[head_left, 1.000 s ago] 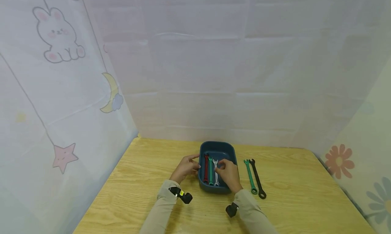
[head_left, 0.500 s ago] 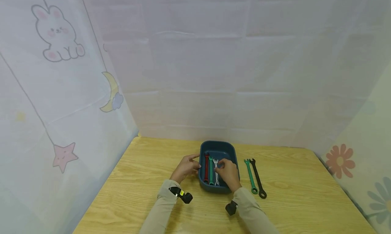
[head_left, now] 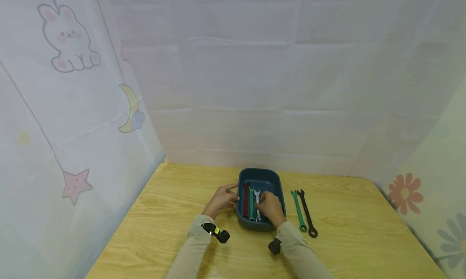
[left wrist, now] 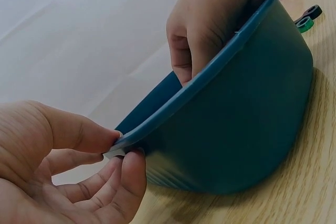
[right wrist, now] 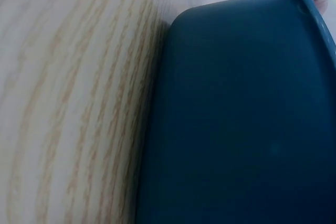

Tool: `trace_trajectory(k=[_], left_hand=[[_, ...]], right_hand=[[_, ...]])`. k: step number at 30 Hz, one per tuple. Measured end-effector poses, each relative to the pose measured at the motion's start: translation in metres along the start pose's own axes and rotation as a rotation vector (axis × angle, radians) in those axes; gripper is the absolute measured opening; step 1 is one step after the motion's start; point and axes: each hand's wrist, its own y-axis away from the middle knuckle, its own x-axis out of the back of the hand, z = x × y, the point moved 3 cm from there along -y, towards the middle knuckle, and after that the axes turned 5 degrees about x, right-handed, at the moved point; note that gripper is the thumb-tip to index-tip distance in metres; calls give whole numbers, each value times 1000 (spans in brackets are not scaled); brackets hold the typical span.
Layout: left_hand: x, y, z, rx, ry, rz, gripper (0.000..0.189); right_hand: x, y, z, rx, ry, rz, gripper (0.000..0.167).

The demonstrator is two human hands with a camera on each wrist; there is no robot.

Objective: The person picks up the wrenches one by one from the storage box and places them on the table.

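A dark blue plastic bin (head_left: 257, 226) stands on the table. Lying lengthwise in it are a red wrench (head_left: 246, 202), a green wrench (head_left: 251, 206) and a silver wrench (head_left: 257, 199), side by side toward its left. My left hand (head_left: 221, 201) pinches the bin's left rim; in the left wrist view its thumb lies at the lip, with fingers beneath. Reaching inside, my right hand (head_left: 271, 208) has its curled fingers at the silver wrench's middle. The bin wall (left wrist: 226, 119) hides those fingertips in the left wrist view, and it fills much of the right wrist view.
To the right of the bin, another green wrench (head_left: 299, 212) and a black wrench (head_left: 308, 214) lie close together on the wood-grain table (head_left: 349, 230). A pale cloth backdrop (head_left: 233, 89) rises behind the table, with printed cloth at both sides.
My right hand's fingers have curled down lower over the silver wrench. The left hand stays at the rim, and the bin and other wrenches keep their places.
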Motion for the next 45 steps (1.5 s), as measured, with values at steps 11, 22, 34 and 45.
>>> trace_trajectory(k=[11,22,34,45], left_hand=[[-1,2,0,10,23,3,63],[0,2,0,14,36,1,62],[1,-1,-2,24,51,13,63],[0,-1,-2,8,52,2,63]], right_hand=[[2,0,-5,-9,5,-3,29],[-2,-4,0,8,36,3,26],[-7,-2,-2,78,45,-14,56],[-8,0,-1,11,112,-34,35]])
